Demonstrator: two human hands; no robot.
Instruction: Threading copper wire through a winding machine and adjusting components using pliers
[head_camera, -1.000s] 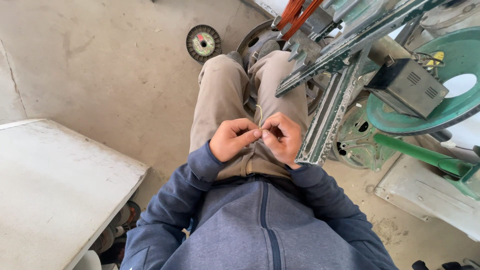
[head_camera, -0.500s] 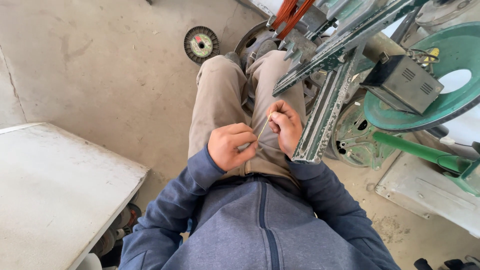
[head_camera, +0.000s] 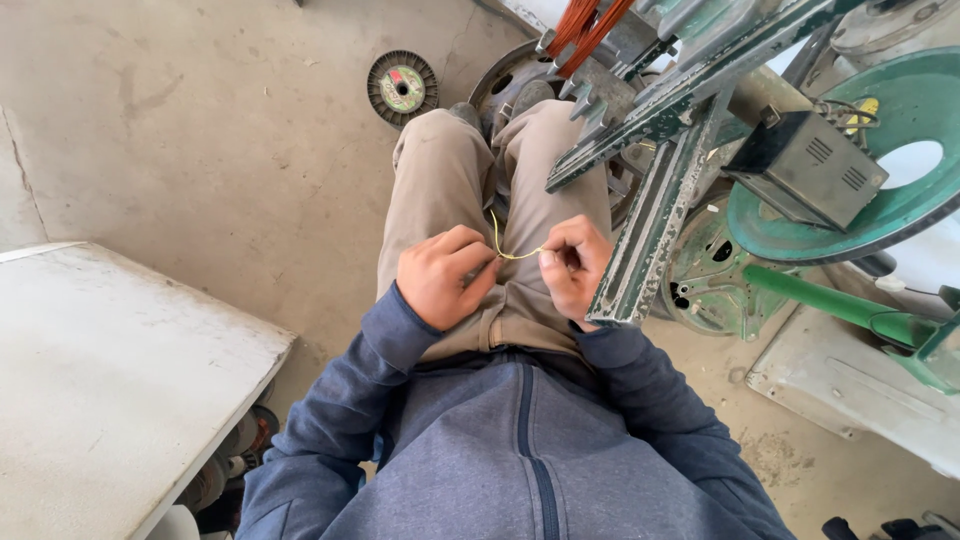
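Seated person viewed from above, both hands over the lap, above tan trousers (head_camera: 450, 190).

Left hand (head_camera: 440, 275): fingers closed, thumb and forefinger pinching one end of a thin yellow wire (head_camera: 505, 245). The hand rests against the left thigh.

Right hand (head_camera: 573, 265): fingers curled closed, pinching the other end of the wire at the thumb tip. The hand sits just beside a grey metal frame (head_camera: 655, 215).

The wire spans the short gap between the two hands, sagging slightly, with a loose tail curving upward from near the left fingers. It lies over the trousers; whether it touches the cloth cannot be told.

Surroundings: both forearms are in blue sleeves of a zipped top (head_camera: 520, 450). The frame, an angled bar with worn paint, runs from the right knee upward to the right. Copper-coloured winding (head_camera: 590, 22) shows at its upper end. A dark grey box (head_camera: 810, 170) sits on a green round disc (head_camera: 890, 215) to the right; a green tube (head_camera: 830, 305) lies below it. A grinding disc (head_camera: 402, 87) lies flat on the concrete floor (head_camera: 200, 130) beyond the left knee. A white bench (head_camera: 100, 370) occupies the lower left, well apart from the hands.
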